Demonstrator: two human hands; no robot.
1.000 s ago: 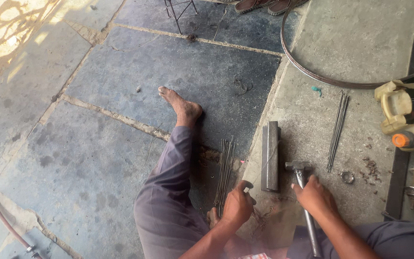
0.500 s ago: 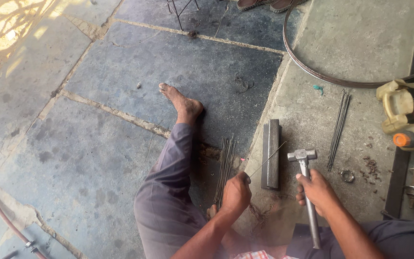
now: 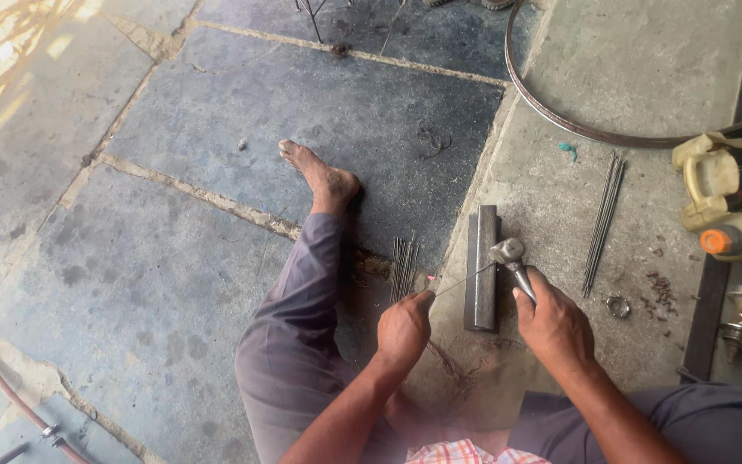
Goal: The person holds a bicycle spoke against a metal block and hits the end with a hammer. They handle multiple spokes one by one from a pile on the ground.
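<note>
He sits on the stone floor, and nearest to him both hands are busy. His left hand (image 3: 404, 328) is closed in a pinch on the near end of a thin metal spoke (image 3: 464, 278), which runs away from that hand towards one o'clock until its far end rests on the steel block (image 3: 482, 268). His right hand (image 3: 554, 326) is wrapped tight round the handle of a small hammer (image 3: 511, 257), whose head sits right down on the block where the spoke's tip lies, at about eleven o'clock from the fist. To my eye this is the hammering step, the spoke being straightened or flattened against the block; the next blow would need the spoke held steady and flat, with the pinching fingers well back from the hammer head.

Just beyond the left hand, at twelve o'clock, a bundle of spokes (image 3: 404, 265) lies beside his trouser leg. Further off, at two o'clock of the block, lies another loose bunch of spokes (image 3: 603, 222), with a small metal ring (image 3: 618, 306) near it. Farthest, at twelve to one o'clock, a wheel rim (image 3: 560, 120) curves across the floor.
</note>
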